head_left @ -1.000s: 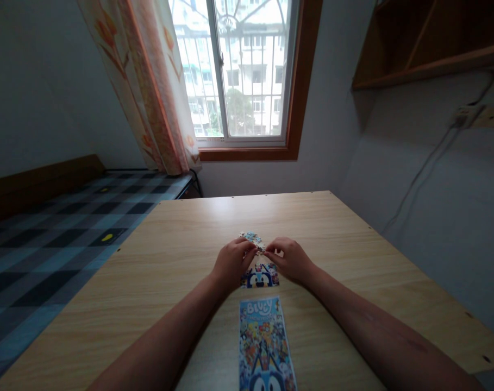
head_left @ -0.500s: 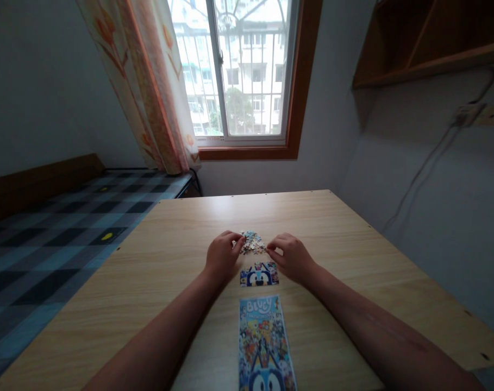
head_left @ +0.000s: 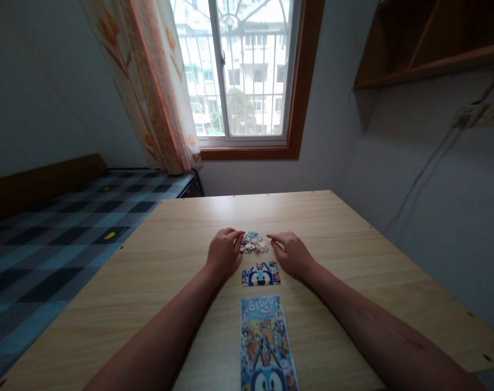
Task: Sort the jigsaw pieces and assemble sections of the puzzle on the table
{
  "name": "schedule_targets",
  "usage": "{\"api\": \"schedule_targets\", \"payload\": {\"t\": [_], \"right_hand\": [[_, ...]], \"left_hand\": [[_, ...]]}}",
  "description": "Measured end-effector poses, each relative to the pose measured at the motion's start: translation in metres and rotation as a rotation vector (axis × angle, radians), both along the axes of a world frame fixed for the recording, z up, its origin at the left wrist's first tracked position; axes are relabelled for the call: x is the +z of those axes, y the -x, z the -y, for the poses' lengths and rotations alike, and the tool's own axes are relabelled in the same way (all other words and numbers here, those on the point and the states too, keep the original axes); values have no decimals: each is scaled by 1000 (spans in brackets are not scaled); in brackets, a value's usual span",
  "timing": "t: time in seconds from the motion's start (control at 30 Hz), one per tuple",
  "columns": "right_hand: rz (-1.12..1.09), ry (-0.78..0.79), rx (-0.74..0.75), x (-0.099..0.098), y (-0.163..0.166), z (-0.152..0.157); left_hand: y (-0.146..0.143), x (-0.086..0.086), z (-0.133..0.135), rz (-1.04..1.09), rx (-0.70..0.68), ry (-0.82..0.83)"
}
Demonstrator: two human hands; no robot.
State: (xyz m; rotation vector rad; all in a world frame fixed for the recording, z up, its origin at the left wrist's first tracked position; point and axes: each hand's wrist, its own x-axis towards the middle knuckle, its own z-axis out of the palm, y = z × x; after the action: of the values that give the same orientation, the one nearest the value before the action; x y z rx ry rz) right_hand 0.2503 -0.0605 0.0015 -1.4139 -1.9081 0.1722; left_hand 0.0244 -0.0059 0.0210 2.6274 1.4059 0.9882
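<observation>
A small heap of loose jigsaw pieces [head_left: 254, 243] lies on the wooden table [head_left: 352, 255]. My left hand [head_left: 224, 252] rests just left of the heap with its fingers curled, touching the edge of the pieces. To the heap's right lies my right hand [head_left: 289, 253], its fingers stretched flat on the table and holding nothing. Nearer to me sits a small assembled strip of puzzle [head_left: 261, 274] with a blue cartoon face. In front of that lies a tall printed picture card [head_left: 266, 342].
A window with a brown frame [head_left: 247, 70] and a patterned curtain [head_left: 149, 81] stand behind the table. A bed with a checked cover [head_left: 55, 239] runs along the left. The wall and a wooden shelf [head_left: 426, 43] close in the right side.
Both hands have drawn apart from above the heap and lowered to the table on either side of it. The right hand's pinch has opened flat.
</observation>
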Motion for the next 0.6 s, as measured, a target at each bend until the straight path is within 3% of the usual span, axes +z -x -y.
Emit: {"api": "schedule_targets", "payload": {"t": [0.1,0.17,0.33,0.47,0.6], "right_hand": [[69,30,18,8,-5,10],[131,76,61,14,-6,17],[284,190,121,28,-3,32],[404,270,137,36,2,37],[386,316,123,37,5,37]], "left_hand": [[2,8,6,-73,-51,-69],[1,16,13,-163,-155,-82],[-7,28,30,-414,-396,17],[-12,25,36,-493,-406,78],[-15,18,36,-498,-375,137]]}}
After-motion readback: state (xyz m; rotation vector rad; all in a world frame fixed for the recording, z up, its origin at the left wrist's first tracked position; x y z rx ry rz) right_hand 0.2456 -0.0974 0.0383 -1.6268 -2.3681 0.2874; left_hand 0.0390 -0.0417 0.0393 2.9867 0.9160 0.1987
